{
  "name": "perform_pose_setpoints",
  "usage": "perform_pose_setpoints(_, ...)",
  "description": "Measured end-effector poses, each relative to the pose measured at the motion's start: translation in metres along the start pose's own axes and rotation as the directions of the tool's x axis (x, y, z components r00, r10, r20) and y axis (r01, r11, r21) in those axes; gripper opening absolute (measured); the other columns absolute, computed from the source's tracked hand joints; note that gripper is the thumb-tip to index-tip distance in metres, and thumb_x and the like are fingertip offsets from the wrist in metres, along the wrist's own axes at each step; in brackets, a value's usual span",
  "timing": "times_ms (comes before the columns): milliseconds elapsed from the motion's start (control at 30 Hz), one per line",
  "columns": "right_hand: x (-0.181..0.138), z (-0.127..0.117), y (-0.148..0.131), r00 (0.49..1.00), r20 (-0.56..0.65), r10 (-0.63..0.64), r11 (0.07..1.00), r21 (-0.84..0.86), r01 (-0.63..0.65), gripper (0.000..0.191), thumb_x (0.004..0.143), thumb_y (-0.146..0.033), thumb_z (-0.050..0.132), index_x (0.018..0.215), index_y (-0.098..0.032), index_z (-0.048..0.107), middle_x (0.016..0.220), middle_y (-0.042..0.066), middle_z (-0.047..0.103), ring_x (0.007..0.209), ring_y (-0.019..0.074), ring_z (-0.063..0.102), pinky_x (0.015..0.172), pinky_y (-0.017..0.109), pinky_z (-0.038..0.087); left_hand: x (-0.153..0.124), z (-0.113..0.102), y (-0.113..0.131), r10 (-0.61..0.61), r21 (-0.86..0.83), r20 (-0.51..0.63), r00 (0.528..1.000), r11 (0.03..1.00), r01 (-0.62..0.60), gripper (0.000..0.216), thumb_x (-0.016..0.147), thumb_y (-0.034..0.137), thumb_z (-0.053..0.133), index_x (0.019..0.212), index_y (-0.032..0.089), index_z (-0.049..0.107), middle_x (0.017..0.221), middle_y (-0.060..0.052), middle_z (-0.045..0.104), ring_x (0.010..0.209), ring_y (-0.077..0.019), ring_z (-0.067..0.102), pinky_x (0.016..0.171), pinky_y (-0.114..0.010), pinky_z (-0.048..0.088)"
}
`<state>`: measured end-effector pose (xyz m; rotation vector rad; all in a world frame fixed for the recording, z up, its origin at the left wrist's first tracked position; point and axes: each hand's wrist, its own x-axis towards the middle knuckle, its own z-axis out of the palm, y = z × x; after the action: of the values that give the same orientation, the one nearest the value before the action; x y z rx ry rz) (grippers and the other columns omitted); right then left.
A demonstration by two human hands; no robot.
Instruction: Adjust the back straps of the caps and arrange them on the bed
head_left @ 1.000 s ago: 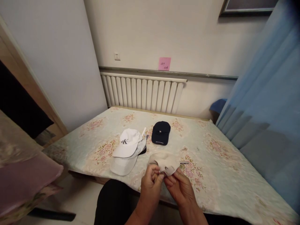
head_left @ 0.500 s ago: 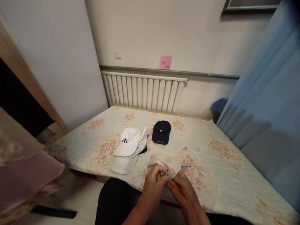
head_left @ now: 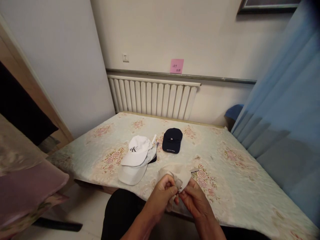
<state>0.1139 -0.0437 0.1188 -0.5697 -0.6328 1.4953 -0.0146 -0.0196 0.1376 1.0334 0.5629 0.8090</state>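
Note:
Both hands are closed on a beige baseball cap (head_left: pixel 176 170) held low over the bed's front edge. My left hand (head_left: pixel 163 191) pinches the cap's back strap, close to a small metal buckle. On the other side, my right hand (head_left: pixel 196 198) grips the cap's rim beside that buckle. The fingertips partly hide the strap. Left of the hands lies a stack of caps, a white cap with black letters (head_left: pixel 137 151) on top of a pale cap (head_left: pixel 131 175). Farther back sits a dark navy cap (head_left: pixel 172 140), its brim toward me.
The caps lie on a bed with a floral sheet (head_left: pixel 225 186). A white radiator (head_left: pixel 155 98) stands behind it under a grey pipe. A blue curtain (head_left: pixel 282 116) hangs along the right side. Pink cloth (head_left: pixel 32 193) drapes at the left.
My fingers have shifted on the strap, and the buckle shows more plainly between them. The beige cap has turned slightly. The other caps lie where they were.

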Motion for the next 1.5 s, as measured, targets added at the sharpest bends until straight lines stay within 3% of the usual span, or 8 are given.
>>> perform_pose_setpoints(233,-0.001,0.004,-0.001,0.999,0.029,0.029,0.999,0.019,-0.03,0.022,0.074,-0.021,0.066,0.095,-0.015,0.061,0.044,-0.007,0.045,0.038,0.0092,0.041,0.038,0.022,0.043,0.0,0.0,-0.005,-0.027,-0.004,0.032,0.999,1.0,0.027,0.014,0.075,0.023,0.056,0.075,0.019,0.043,0.063,0.003,0.056,0.051,-0.0092,0.056,0.044,-0.016,0.033)
perform_pose_setpoints(433,-0.003,0.001,-0.006,0.997,0.045,0.069,0.997,-0.038,-0.068,0.016,0.07,-0.018,0.066,0.086,-0.015,0.064,0.043,-0.007,0.043,0.04,0.0108,0.043,0.042,0.026,0.045,-0.001,-0.001,-0.007,-0.025,-0.089,0.038,0.999,0.996,0.028,0.02,0.074,0.026,0.061,0.074,0.018,0.042,0.061,0.004,0.055,0.049,-0.0093,0.055,0.043,-0.017,0.035)
perform_pose_setpoints(567,-0.005,0.0,-0.008,0.994,0.044,0.1,0.991,-0.092,-0.095,0.005,0.065,-0.014,0.067,0.07,-0.015,0.065,0.041,-0.007,0.04,0.04,0.0108,0.043,0.045,0.028,0.045,-0.002,0.001,-0.006,-0.04,-0.18,0.055,0.998,0.982,0.049,0.023,0.072,0.027,0.064,0.073,0.018,0.042,0.064,0.003,0.056,0.051,-0.0101,0.057,0.045,-0.018,0.037)
perform_pose_setpoints(767,-0.005,0.002,0.001,0.998,-0.046,0.047,0.999,-0.012,-0.048,0.013,0.06,-0.014,0.064,0.073,-0.018,0.067,0.044,-0.004,0.051,0.037,0.0105,0.044,0.04,0.025,0.04,-0.002,0.008,0.001,-0.026,-0.255,0.053,0.998,0.966,0.039,0.025,0.072,0.028,0.065,0.071,0.018,0.042,0.062,0.002,0.056,0.051,-0.0115,0.058,0.048,-0.02,0.04)
perform_pose_setpoints(933,-0.008,0.006,0.003,0.993,-0.105,0.045,0.998,0.058,-0.039,0.013,0.057,-0.014,0.067,0.066,-0.022,0.065,0.033,-0.01,0.035,0.03,0.0073,0.031,0.037,0.024,0.037,-0.003,0.009,-0.001,-0.025,-0.259,0.04,0.999,0.965,0.034,0.027,0.071,0.031,0.067,0.072,0.018,0.043,0.06,0.003,0.055,0.05,-0.011,0.057,0.048,-0.02,0.04)
perform_pose_setpoints(1100,-0.012,0.005,-0.004,0.999,-0.013,0.048,0.999,-0.019,-0.048,0.023,0.059,-0.017,0.07,0.082,-0.017,0.067,0.049,-0.004,0.052,0.041,0.0103,0.044,0.048,0.028,0.043,-0.004,0.003,-0.007,-0.01,-0.225,0.012,1.0,0.974,0.012,0.026,0.074,0.032,0.065,0.072,0.018,0.043,0.062,0.001,0.057,0.052,-0.0111,0.057,0.052,-0.022,0.041)
perform_pose_setpoints(1233,-0.012,0.003,-0.007,0.997,0.053,0.06,0.988,-0.145,-0.052,0.023,0.063,-0.027,0.072,0.082,-0.014,0.065,0.055,-0.001,0.054,0.05,0.0124,0.048,0.052,0.027,0.042,-0.003,0.001,-0.011,0.002,-0.221,-0.014,1.0,0.975,-0.005,0.023,0.076,0.031,0.063,0.074,0.018,0.044,0.064,0.001,0.058,0.052,-0.0111,0.057,0.051,-0.022,0.041)
perform_pose_setpoints(1500,-0.005,-0.005,0.003,0.998,-0.031,0.047,0.985,-0.162,-0.051,0.018,0.069,-0.027,0.071,0.08,-0.015,0.062,0.042,-0.006,0.047,0.04,0.0087,0.041,0.049,0.025,0.04,-0.004,0.004,-0.005,-0.006,-0.137,-0.043,0.999,0.991,0.0,0.023,0.078,0.036,0.061,0.078,0.016,0.05,0.057,0.0,0.059,0.051,-0.0106,0.055,0.055,-0.023,0.04)
